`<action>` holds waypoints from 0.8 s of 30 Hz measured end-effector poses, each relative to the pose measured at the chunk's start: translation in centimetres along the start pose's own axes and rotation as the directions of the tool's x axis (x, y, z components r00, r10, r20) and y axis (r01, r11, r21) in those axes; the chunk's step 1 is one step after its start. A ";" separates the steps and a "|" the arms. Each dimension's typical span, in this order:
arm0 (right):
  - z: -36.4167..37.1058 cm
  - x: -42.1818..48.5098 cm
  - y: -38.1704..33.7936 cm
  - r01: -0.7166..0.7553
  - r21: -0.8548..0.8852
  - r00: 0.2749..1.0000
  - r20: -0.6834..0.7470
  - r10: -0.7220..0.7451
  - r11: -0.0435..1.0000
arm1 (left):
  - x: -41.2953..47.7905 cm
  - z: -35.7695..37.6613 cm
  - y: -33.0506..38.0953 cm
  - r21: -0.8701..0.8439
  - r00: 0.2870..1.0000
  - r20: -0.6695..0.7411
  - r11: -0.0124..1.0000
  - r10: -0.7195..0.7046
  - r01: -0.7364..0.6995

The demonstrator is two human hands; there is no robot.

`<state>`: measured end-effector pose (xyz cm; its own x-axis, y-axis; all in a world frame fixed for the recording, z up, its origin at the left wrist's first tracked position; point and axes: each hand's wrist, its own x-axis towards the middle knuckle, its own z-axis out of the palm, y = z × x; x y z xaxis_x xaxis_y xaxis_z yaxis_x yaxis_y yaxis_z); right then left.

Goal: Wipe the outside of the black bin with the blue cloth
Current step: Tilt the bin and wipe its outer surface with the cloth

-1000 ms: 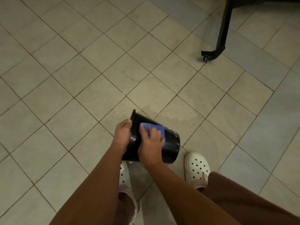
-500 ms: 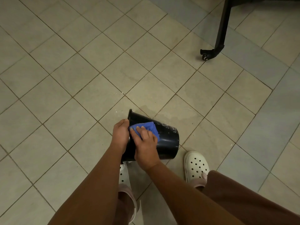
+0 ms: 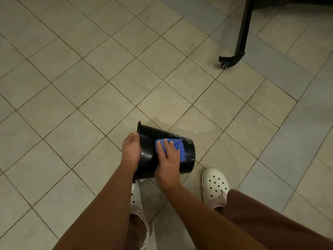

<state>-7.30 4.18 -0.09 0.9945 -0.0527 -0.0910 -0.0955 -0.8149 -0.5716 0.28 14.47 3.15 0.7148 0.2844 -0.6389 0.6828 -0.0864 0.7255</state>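
The black bin (image 3: 188, 156) lies tipped on its side above the tiled floor, its rim pointing left and its base to the right. My left hand (image 3: 131, 152) grips the rim at the left end. My right hand (image 3: 168, 159) presses the folded blue cloth (image 3: 178, 147) flat against the bin's upper side wall, fingers spread over the cloth. The bin's opening is turned away and hidden.
My feet in white perforated clogs (image 3: 215, 184) stand just below the bin; the left one (image 3: 136, 195) sits partly under my arm. A black frame leg with a caster (image 3: 232, 59) stands at the upper right. A faint wet patch (image 3: 191, 127) marks the tiles beyond the bin.
My right hand slid the blue cloth along the bin wall, first left toward the rim, then back right toward the base. The left hand kept its hold on the rim.
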 end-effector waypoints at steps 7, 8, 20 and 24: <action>-1.4 5.2 1.7 0.147 0.002 0.973 0.179 -0.145 0.989 | -0.2 -0.2 0.1 0.012 0.998 -0.035 0.999 0.052 -0.051; -1.8 5.4 2.7 0.062 -0.032 0.983 0.174 -0.055 0.998 | -0.2 -0.1 0.1 0.025 0.998 -0.035 0.998 0.052 -0.051; -2.0 3.9 1.7 -0.037 -0.003 0.984 0.174 0.037 0.999 | -0.3 0.0 -0.2 0.047 0.996 -0.035 0.996 0.080 -0.079; -2.7 3.9 3.9 -0.300 0.037 0.953 0.057 0.297 0.953 | -0.2 0.0 -0.3 0.049 0.997 -0.041 0.997 0.061 -0.059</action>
<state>-3.63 -0.79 -0.53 0.9169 -0.2598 -0.3030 -0.3906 -0.7400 -0.5476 -0.06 14.42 3.12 0.7480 0.3174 -0.5828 0.6464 -0.1495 0.7482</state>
